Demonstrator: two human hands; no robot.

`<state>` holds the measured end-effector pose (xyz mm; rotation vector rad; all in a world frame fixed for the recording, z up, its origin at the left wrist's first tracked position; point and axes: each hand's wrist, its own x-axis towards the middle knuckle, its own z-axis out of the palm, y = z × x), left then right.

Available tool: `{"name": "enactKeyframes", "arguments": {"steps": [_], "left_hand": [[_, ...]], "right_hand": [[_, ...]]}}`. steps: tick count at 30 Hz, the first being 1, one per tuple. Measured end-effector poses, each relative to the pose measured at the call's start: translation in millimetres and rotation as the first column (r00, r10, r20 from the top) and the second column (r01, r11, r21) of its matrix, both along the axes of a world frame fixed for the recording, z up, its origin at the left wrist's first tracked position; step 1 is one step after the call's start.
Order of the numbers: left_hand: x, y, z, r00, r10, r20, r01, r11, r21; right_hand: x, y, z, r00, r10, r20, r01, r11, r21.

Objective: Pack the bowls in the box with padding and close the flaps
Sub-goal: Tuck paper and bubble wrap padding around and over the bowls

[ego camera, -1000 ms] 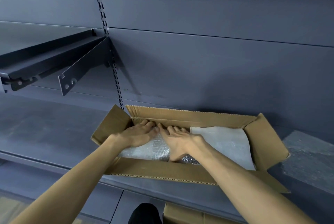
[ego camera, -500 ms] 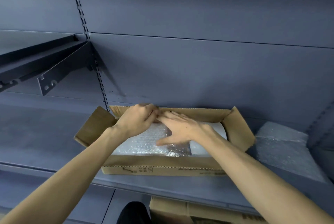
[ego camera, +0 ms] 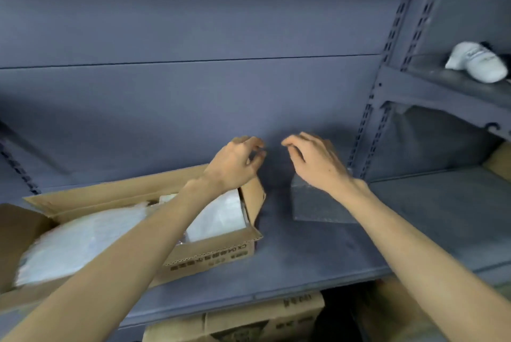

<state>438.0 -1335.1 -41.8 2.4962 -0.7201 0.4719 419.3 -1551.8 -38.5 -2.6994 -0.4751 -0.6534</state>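
With both the left hand [ego camera: 235, 164] and right hand [ego camera: 318, 164] loosely curled and empty mid-frame, the person should take the padding [ego camera: 315, 203] right of the box [ego camera: 210, 253] at lower left and lay it flat.

A grey metal shelf [ego camera: 318, 264] runs across the view, backed by a plain grey wall panel [ego camera: 193, 24]. At the shelf's right end stands a slotted upright post [ego camera: 387, 71]. Right of that post, and higher than the shelf, a second shelf board [ego camera: 453, 84] carries a white object [ego camera: 478, 62], possibly a rolled sock or cloth, though it is too blurred to tell. Beneath the grey metal shelf sit printed cardboard cartons [ego camera: 249, 316], their tops just under its front edge.
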Motion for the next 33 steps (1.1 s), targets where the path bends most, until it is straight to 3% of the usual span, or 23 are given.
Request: {"name": "enactKeyframes", "arguments": {"steps": [5,9,13,18,22,25,33], "left_hand": [[13.6,-89.0,-12.0,0.981,0.036,-0.193,0.020,0.960,0.278],[22.0,-138.4,-33.4,0.937,0.119,-0.329,0.110,0.794,0.598],[21.8,-164.2,-76.8,0.901,0.195,-0.389,0.191,0.626,0.756],[15.0,-166.7,-121.7,0.841,0.146,-0.520,0.298,0.677,0.673],[8.6,-164.4,-120.0,0.943,0.092,-0.319,0.205,0.594,0.778],[4.7,-171.6,-104.0,0.967,0.084,-0.239,0.150,0.571,0.807],[19.7,-139.5,-7.2,0.983,0.182,-0.037,-0.135,0.837,0.530]], "right_hand": [[-14.7,-100.1,-66.3,0.921,-0.243,-0.304,0.217,0.969,-0.118],[-27.4,-140.4,-116.5,0.806,-0.315,-0.500,0.258,0.949,-0.182],[-31.0,-158.3,-145.0,0.769,-0.330,-0.547,0.249,0.943,-0.219],[-27.2,-165.0,-162.0,0.788,-0.319,-0.527,0.220,0.945,-0.244],[-24.4,-159.5,-164.5,0.847,-0.260,-0.463,0.184,0.962,-0.205],[-24.8,-148.4,-160.1,0.877,-0.263,-0.402,0.265,0.963,-0.052],[-12.2,-118.3,-108.6,0.958,-0.239,-0.156,0.286,0.827,0.485]]}}
